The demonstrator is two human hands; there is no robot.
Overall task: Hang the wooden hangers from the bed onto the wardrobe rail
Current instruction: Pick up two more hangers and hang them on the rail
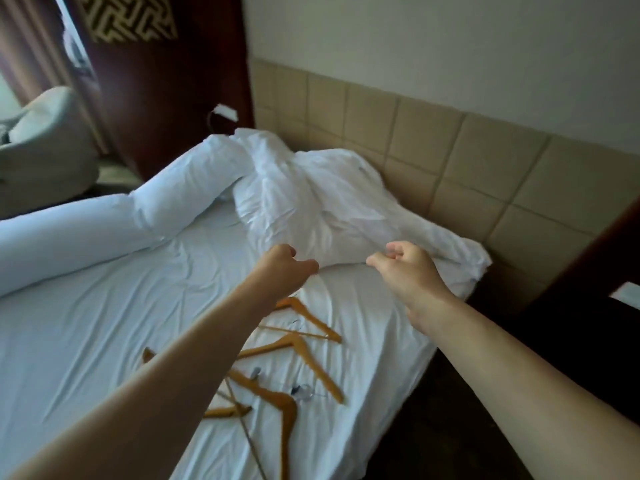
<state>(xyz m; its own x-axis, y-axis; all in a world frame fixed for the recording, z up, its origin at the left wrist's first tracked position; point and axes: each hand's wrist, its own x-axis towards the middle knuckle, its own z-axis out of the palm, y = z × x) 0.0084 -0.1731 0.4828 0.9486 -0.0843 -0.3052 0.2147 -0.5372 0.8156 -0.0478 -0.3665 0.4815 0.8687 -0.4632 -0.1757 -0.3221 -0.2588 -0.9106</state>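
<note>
Several wooden hangers lie scattered on the white bed sheet, near the bed's right edge and under my forearms. One hanger lies furthest up, another lies nearest me. My left hand and my right hand are stretched out above the sheet, beyond the hangers, close to a crumpled white duvet. Both hands hold nothing, with fingers loosely curled and apart. My left arm hides part of the hangers. No wardrobe rail is in view.
A long white pillow lies across the bed's left side. A padded beige headboard runs behind the duvet. Dark wooden panels stand at the back left, dark furniture at the right, and dark floor beside the bed.
</note>
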